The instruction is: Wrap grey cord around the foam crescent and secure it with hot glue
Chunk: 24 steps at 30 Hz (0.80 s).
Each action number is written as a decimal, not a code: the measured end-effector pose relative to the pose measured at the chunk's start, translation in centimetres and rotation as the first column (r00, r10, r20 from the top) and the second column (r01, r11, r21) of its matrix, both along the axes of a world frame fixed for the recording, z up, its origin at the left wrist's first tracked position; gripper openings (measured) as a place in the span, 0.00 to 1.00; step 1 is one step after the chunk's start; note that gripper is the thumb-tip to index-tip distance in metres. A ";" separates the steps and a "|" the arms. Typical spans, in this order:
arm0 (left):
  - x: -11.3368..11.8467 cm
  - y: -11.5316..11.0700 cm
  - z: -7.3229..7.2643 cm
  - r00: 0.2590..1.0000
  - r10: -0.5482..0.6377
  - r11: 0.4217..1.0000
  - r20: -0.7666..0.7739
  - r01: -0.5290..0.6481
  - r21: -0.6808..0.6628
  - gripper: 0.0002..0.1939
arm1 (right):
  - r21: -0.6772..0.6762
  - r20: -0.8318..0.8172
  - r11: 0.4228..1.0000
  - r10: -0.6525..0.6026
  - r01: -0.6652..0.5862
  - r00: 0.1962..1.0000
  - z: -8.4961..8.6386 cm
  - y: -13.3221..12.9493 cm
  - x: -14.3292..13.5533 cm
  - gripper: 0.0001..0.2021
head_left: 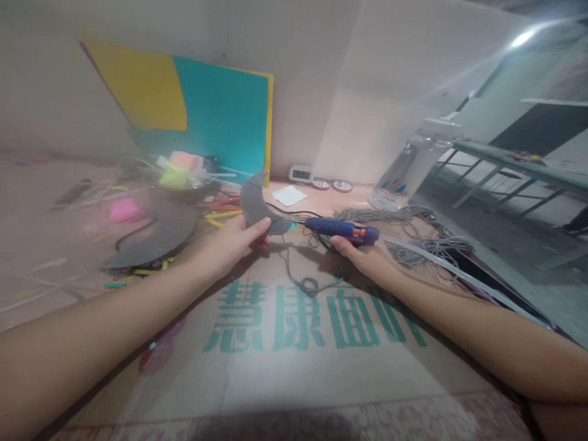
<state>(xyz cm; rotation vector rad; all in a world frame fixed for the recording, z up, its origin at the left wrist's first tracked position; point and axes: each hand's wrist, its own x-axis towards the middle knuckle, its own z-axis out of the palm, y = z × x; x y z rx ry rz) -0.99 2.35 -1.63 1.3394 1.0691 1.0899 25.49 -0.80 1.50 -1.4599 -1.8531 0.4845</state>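
Note:
Between thumb and fingers, my left hand (245, 239) grips a grey crescent-shaped piece (253, 197), raised above the table. My right hand (356, 250) is wrapped round a dark blue hot glue gun (337, 229) with an orange part. Its metal nozzle points left and meets or nearly meets the crescent's lower right end. A long clear glue stick (425, 254) runs out of the gun's back. From near the crescent a grey cord (309, 285) hangs down to the table and curls there. A larger grey curved piece (160, 236) lies to the left.
A bundle of grey cord (413, 236) lies at right beside a clear plastic bottle (397, 171). Behind are a small digital clock (302, 173), a white paper (288, 195) and yellow and teal sheets (220, 116). A bowl (184, 177) with colourful items and a pink lump (125, 210) stand left.

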 end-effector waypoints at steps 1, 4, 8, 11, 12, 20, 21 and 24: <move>-0.1 0.0 -0.1 1.000 -0.003 1.000 -0.014 0.003 0.004 0.19 | 0.000 0.011 1.000 0.002 -0.002 1.000 0.0 0.0 0.0 0.15; -0.2 0.2 -0.2 0.999 -0.005 1.000 -0.047 0.005 0.015 0.20 | 0.018 0.031 1.000 0.023 -0.023 0.999 0.0 0.1 0.0 0.14; -0.1 0.1 -0.2 0.999 0.008 1.000 -0.034 -0.008 0.017 0.19 | 0.007 0.052 1.000 0.017 -0.017 0.998 0.1 0.1 0.1 0.16; 0.0 0.0 0.0 1.000 0.000 1.000 -0.027 0.000 0.005 0.19 | -0.023 0.069 0.999 -0.038 0.040 0.997 0.7 0.2 0.2 0.22; 0.0 0.0 0.0 0.999 -0.003 1.000 -0.034 0.003 0.005 0.19 | -0.026 0.038 0.999 -0.034 0.035 0.999 1.1 0.2 0.3 0.24; -0.3 0.0 0.1 0.972 0.025 0.992 -0.233 0.005 0.126 0.22 | -0.011 -0.246 0.998 0.052 -0.056 0.968 4.6 0.1 0.5 0.26; -0.3 0.0 0.2 0.966 0.028 0.991 -0.259 0.007 0.133 0.23 | -0.023 -0.230 0.998 0.052 -0.059 0.972 5.1 0.2 0.4 0.27; -0.2 -0.1 0.4 0.961 0.031 0.991 -0.273 0.006 0.131 0.23 | -0.057 -0.152 0.998 -0.010 0.002 0.988 6.5 1.4 0.2 0.24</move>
